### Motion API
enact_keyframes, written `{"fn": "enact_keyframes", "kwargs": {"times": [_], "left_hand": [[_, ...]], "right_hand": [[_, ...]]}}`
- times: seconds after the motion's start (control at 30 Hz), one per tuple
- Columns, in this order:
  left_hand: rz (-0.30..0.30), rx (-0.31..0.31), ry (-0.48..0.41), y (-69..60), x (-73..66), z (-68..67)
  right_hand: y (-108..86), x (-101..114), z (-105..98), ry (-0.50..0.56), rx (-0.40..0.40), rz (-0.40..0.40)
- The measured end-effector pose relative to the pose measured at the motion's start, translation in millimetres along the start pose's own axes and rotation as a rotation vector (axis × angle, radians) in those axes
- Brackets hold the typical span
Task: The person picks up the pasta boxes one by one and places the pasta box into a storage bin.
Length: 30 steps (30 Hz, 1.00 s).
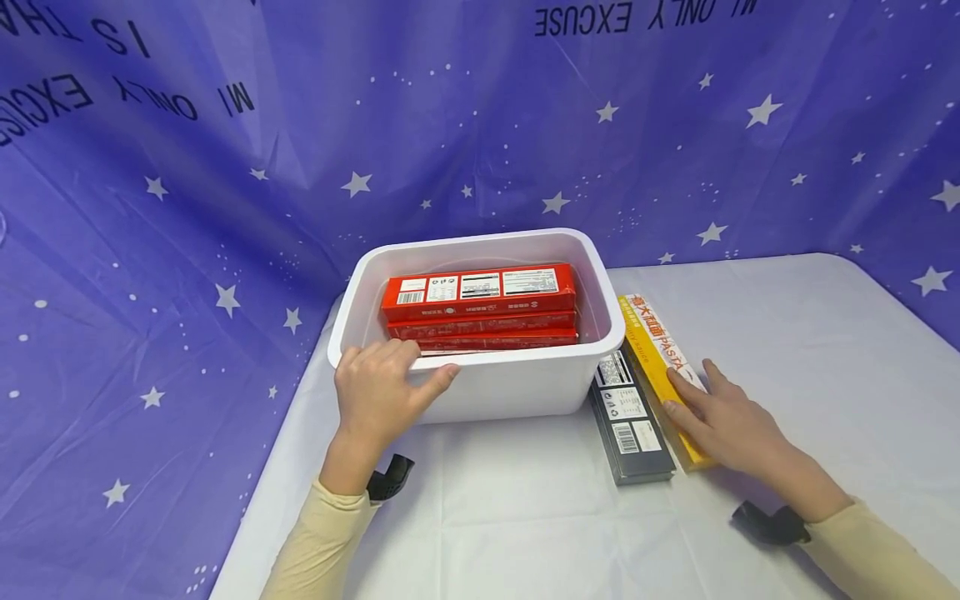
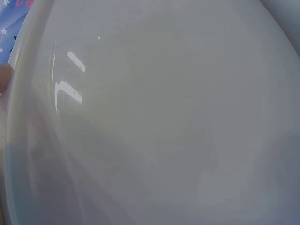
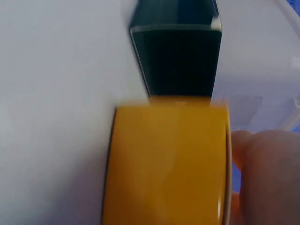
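Observation:
A white plastic bin (image 1: 495, 387) stands on the table with several red boxes (image 1: 480, 292) inside it. My left hand (image 1: 378, 387) grips the bin's near left rim, fingers over the edge and thumb along the outside; in the left wrist view the bin wall (image 2: 154, 112) fills most of the picture. My right hand (image 1: 738, 429) holds a yellow and white pasta box (image 1: 660, 358) by its right side, the far fingers partly hidden. Its plain yellow end (image 3: 166, 164) is close up in the right wrist view, fingers (image 3: 269, 173) against one side.
A dark grey box (image 1: 637, 425) lies between the bin and the pasta box, its far end partly hidden by the bin. Behind the white-covered table (image 1: 495, 517) hangs a purple cloth (image 1: 480, 125) with stars and lettering.

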<state>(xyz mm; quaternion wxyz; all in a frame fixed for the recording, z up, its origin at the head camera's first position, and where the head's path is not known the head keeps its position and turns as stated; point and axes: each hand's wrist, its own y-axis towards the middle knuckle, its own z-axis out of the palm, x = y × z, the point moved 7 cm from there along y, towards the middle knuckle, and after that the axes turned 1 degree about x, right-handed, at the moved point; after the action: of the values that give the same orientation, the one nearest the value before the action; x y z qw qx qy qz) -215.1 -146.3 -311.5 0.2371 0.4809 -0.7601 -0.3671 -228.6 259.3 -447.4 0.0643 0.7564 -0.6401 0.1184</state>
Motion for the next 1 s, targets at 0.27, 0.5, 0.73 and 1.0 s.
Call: {"fn": "enact_keyframes", "kwargs": {"times": [0.27, 0.5, 0.73, 1.0], "left_hand": [[-0.004, 0.004, 0.000, 0.0, -0.3, -0.7], [-0.002, 0.000, -0.002, 0.8, -0.8, -0.8], [-0.005, 0.003, 0.001, 1.2, -0.8, -0.1], [-0.008, 0.008, 0.001, 1.1, -1.0, 0.4]], "right_hand": [[3.5, -23.2, -3.6, -0.066, -0.011, 0.107], [3.5, -36.2, -1.0, -0.047, -0.001, 0.201], [5.5, -40.7, -0.9, -0.045, -0.055, 0.194], [6.3, -44.5, -1.0, -0.047, -0.106, 0.187]]}}
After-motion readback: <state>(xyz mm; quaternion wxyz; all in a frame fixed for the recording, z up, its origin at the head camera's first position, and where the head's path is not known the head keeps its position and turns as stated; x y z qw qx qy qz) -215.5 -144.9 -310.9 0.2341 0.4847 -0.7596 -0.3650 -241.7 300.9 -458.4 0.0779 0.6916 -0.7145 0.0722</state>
